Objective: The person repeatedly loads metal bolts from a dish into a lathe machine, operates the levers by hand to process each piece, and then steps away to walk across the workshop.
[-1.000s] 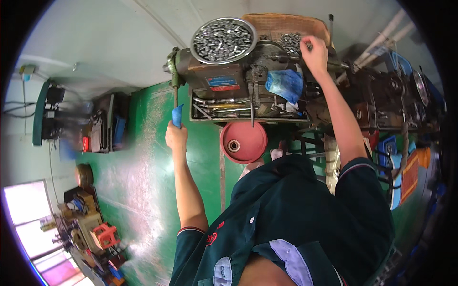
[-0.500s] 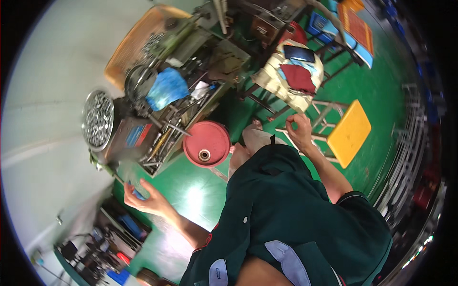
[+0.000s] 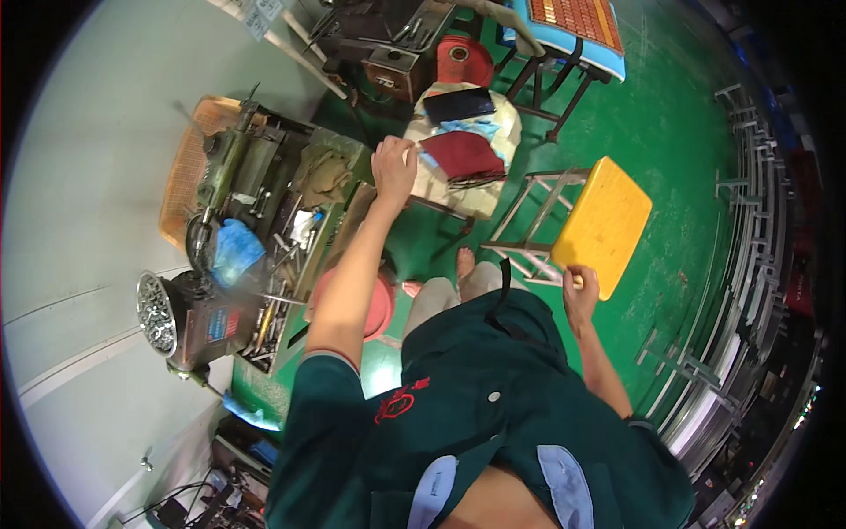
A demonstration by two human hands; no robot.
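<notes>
My left hand (image 3: 394,175) is stretched forward over the near left edge of a padded chair seat (image 3: 432,189), its fingers bent and a gap showing by the thumb. I see nothing held in it. On the seat lie a folded dark red cloth (image 3: 465,155), a light blue cloth (image 3: 471,129) and a black phone-like slab (image 3: 458,106). My right hand (image 3: 582,298) hangs with loosely curled fingers in front of the yellow stool top (image 3: 608,225); nothing shows in it.
On the left stands a greasy bench machine (image 3: 231,176) with a blue cloth (image 3: 236,251), tools and a bowl of small metal parts (image 3: 157,317). A blue wrap (image 3: 251,413) hangs on its lever. A red bucket (image 3: 379,309) stands below my left forearm. Metal racks (image 3: 749,264) line the right.
My left hand has left the machine's lever and swung forward and right to the chair. The right hand has dropped back toward me beside the stool, and the view has shifted.
</notes>
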